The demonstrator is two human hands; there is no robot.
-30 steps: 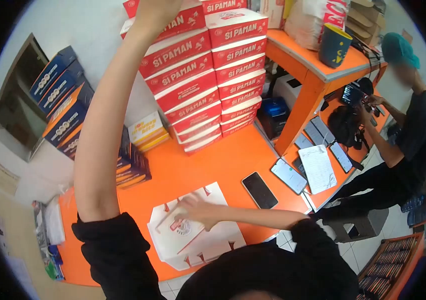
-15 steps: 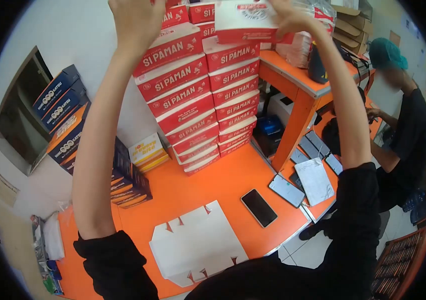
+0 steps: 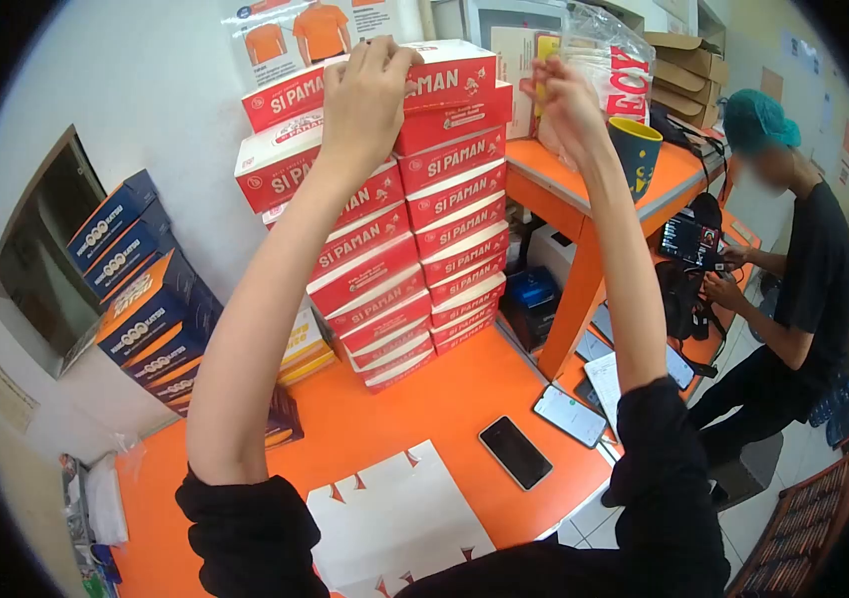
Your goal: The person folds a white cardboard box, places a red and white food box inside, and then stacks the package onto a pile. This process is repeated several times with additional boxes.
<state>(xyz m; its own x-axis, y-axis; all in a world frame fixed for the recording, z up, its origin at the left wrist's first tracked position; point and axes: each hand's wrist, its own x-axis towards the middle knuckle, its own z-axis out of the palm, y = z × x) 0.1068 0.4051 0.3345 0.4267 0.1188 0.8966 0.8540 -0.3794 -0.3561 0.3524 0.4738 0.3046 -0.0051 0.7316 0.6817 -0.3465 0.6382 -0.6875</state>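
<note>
Likely a takeaway food shop: branded boxes (image 3: pixel 459 164) stacked on an orange counter (image 3: pixel 344 424).

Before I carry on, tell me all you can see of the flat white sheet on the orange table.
The white sheet looks like thin card, plain and pale, with small dark-red wedge marks near two opposite edges. It lies flat and unfolded, set at an angle on the orange table, short of the phone. Black clothing hides its near end. Neither the left hand nor the right hand touches it.
</note>
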